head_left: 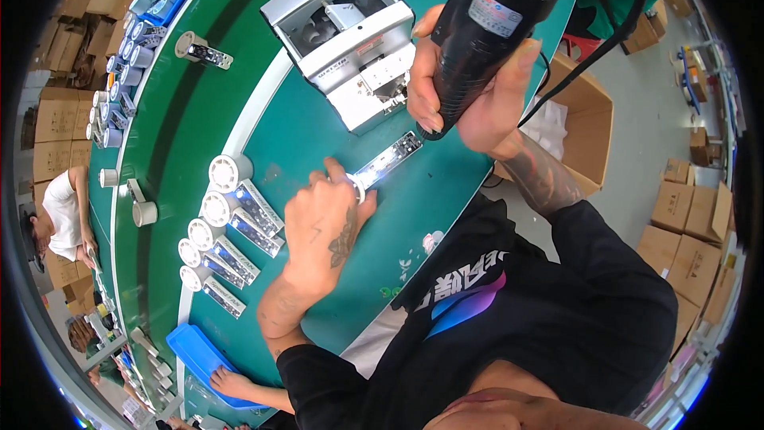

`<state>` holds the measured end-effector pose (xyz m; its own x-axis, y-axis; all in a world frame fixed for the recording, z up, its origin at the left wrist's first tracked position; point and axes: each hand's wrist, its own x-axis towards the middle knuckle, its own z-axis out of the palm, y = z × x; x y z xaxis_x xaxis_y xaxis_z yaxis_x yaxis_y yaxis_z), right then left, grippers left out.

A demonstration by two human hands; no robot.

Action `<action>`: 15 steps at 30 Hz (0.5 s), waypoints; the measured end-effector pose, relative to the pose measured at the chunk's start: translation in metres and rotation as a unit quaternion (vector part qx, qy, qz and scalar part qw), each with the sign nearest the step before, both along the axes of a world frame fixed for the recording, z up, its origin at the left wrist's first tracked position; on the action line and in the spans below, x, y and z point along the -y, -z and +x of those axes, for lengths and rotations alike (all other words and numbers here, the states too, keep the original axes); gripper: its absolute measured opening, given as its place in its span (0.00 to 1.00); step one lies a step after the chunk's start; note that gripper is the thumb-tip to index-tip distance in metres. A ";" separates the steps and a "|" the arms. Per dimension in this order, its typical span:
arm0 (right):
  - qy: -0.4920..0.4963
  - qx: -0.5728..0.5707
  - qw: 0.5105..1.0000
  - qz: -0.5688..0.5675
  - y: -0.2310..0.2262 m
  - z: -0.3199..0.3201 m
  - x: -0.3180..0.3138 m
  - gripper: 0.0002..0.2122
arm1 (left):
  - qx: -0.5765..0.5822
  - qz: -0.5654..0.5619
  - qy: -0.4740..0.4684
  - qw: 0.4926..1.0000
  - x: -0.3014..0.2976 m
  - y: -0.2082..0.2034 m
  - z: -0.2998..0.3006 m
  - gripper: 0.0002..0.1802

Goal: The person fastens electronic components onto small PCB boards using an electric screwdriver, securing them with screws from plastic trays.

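My right hand point(477, 99) is wrapped round a black electric screwdriver point(477, 40), held upright with its tip pointing down. The tip meets the far end of a narrow strip with an exposed circuit board point(388, 158), part of a small white device with a round head that looks like a handheld fan. Gripping the device's head end, my left hand point(318, 219) presses it to the green bench, fingers curled about the white ring. Bright light glints on the board. Left of that hand lies a row of several similar devices point(231, 219), round white heads with board strips.
Beyond my hands stands a grey screw feeder point(342, 40). A green conveyor point(159, 183) runs along the left, carrying more devices point(203, 49). Another person's hand point(231, 382) rests at a blue tray point(199, 358). An open carton point(585, 111) sits right of the bench.
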<state>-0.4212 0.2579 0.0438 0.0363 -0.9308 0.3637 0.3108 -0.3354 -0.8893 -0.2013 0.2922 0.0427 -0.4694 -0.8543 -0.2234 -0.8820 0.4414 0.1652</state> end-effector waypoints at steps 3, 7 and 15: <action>0.000 0.004 1.000 0.007 0.006 0.001 0.001 0.49 | 0.005 -0.008 0.003 1.000 -0.001 0.000 -0.001 0.34; -0.003 0.011 1.000 0.013 0.010 0.002 -0.003 0.49 | 0.003 -0.012 0.002 1.000 -0.001 0.001 0.000 0.34; -0.020 0.051 0.998 0.017 0.012 0.008 -0.012 0.47 | -0.019 -0.002 0.002 1.000 0.001 -0.001 0.002 0.31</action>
